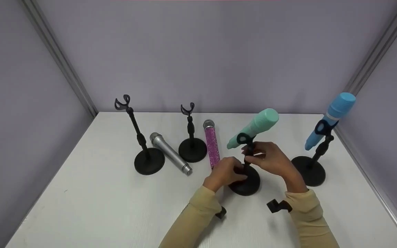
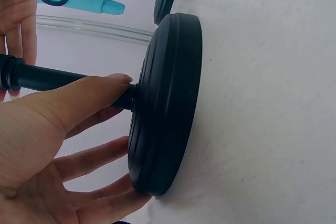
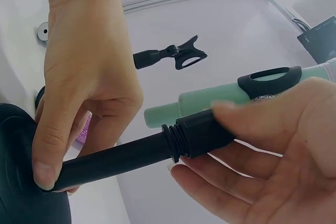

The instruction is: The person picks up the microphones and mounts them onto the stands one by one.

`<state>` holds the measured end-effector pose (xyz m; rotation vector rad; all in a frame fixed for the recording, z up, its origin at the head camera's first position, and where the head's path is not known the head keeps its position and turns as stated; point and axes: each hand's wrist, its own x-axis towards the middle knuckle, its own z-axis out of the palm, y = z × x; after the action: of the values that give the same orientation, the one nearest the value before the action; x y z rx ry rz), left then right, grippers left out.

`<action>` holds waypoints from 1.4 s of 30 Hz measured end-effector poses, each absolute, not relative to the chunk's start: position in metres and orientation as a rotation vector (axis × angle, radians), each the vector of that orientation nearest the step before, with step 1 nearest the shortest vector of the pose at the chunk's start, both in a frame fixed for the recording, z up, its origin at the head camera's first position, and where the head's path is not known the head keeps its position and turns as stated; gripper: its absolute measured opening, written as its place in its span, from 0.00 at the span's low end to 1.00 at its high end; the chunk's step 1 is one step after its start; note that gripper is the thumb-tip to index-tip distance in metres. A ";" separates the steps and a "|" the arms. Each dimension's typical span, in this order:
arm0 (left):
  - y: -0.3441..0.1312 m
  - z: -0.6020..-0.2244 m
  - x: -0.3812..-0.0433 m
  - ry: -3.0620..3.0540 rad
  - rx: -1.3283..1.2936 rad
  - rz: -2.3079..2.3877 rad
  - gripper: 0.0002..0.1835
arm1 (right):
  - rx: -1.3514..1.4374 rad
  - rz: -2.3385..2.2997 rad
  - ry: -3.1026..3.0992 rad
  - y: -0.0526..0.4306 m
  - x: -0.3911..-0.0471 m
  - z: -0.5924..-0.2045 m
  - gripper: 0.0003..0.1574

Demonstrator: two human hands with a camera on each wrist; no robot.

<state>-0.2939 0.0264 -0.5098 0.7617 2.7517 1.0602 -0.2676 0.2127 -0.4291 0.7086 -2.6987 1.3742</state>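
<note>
A black microphone stand (image 1: 244, 188) with a round base stands on the table and carries a mint-green microphone (image 1: 262, 121) tilted in its clip. My left hand (image 1: 224, 173) pinches the lower pole just above the base, the thumb (image 2: 100, 88) lying along the pole and other fingertips touching the base's edge. Higher up, my right hand (image 1: 271, 159) holds the dark collar (image 3: 202, 132) below the clip between thumb and fingers. A pink glitter microphone (image 1: 211, 143) lies beside my left hand, its lower end hidden behind that hand.
Right of me, a second stand (image 1: 309, 172) bears a blue microphone (image 1: 339, 105). Two stands with bare clips, one at far left (image 1: 149, 162) and one nearer the middle (image 1: 192, 150), flank a silver microphone (image 1: 171, 154) lying on the white table (image 1: 91, 206). Grey panels (image 1: 198, 58) enclose the table's back and sides.
</note>
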 end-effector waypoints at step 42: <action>0.026 -0.510 -0.294 2.784 0.804 1.050 0.16 | 0.597 1.475 -2.458 0.214 -0.267 -0.424 0.06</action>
<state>-0.2939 0.0258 -0.5098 0.8042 2.7839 1.0497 -0.2672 0.2139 -0.4244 0.5974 -2.4585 1.4747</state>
